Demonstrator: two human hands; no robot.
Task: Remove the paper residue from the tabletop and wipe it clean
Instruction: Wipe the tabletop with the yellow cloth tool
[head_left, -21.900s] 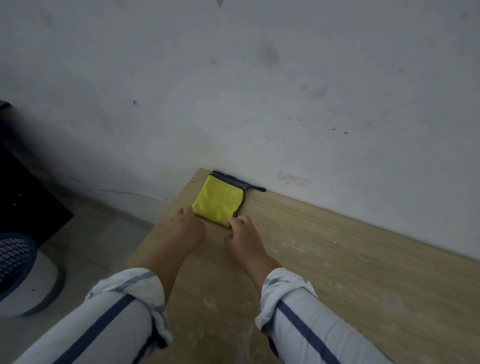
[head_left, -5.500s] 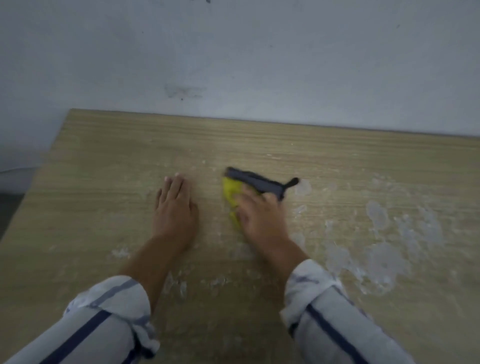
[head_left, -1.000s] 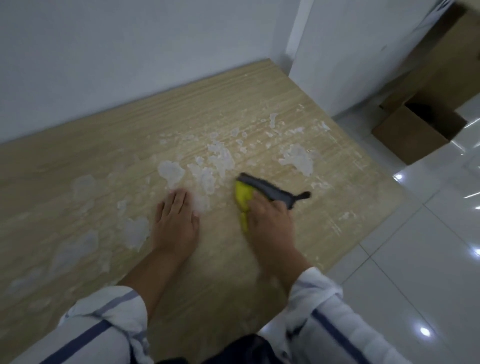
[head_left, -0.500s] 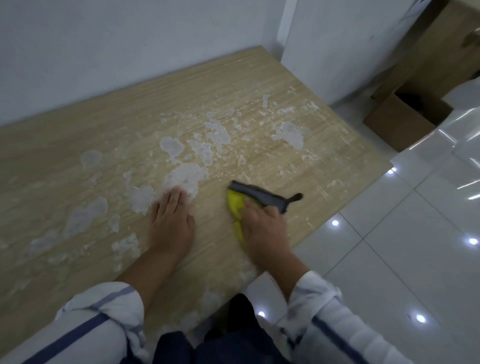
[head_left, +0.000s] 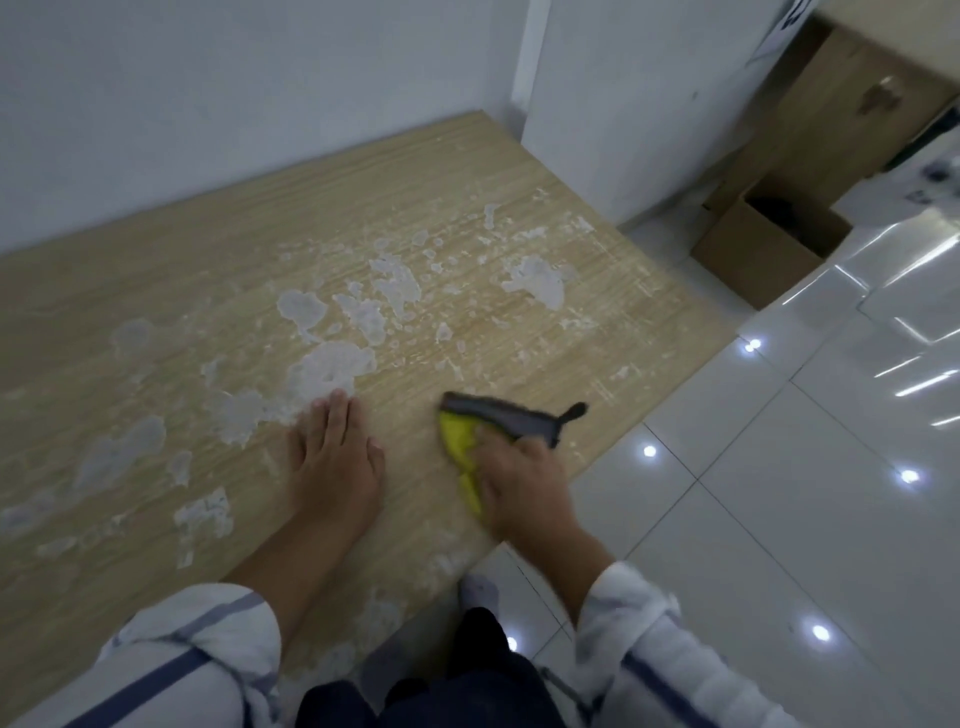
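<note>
Hard to see much of the cloth (head_left: 462, 434), tbh: mostly buried under the right hand (head_left: 522, 478), only a yellow wedge poking out on the left side plus a dark grey edge and a little loop tab (head_left: 574, 411) sticking out past the fingertips. Fingers on that hand a bit motion-blurred, but curled down and pressing on the cloth, gripping it against the tabletop (head_left: 156, 280) close to the near-right edge. Left hand (head_left: 335, 462) open and flat, palm down on the wood, just beside the cloth hand, fingertips touching the nearest big patch of paper residue (head_left: 327, 371). Residue everywhere else too: whitish, ragged, scabby-looking blotches scattered across the middle and right of the pale woodgrain, thinner smears fading out toward the left, some more along the near edge. Left end of the table cut off by the frame. Striped sleeves (head_left: 208, 654) rolled at the forearms, cropped at the bottom. Off to the right, glossy white floor tiles (head_left: 805, 493) with light spots, and an open cardboard box (head_left: 753, 249), inside too dark to make out.
</note>
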